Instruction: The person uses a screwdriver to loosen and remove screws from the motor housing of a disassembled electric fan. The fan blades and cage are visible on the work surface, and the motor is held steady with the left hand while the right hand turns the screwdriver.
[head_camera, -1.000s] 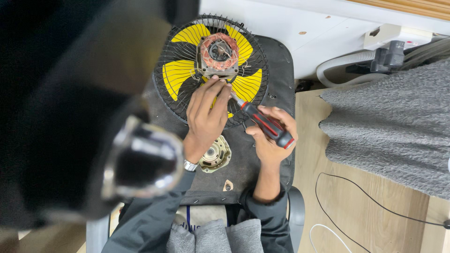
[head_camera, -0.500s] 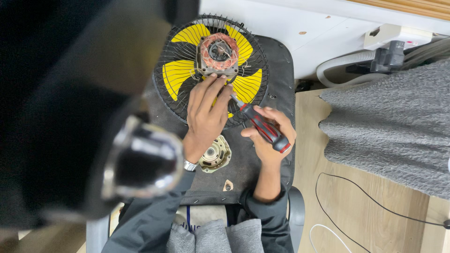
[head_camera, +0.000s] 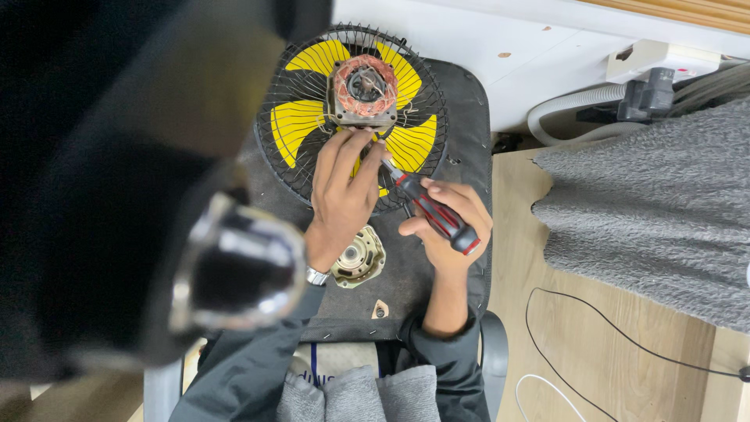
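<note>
Left hand flat, fingers extended forward, right hand in closed grip

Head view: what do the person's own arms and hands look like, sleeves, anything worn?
Both hands are bare, no gloves. The left hand has a silver metal wristwatch at the wrist. The right hand shows no watch or ring that I can make out. Both forearms come out of dark grey jacket sleeves, which are pushed back, more so on the right arm.
</note>
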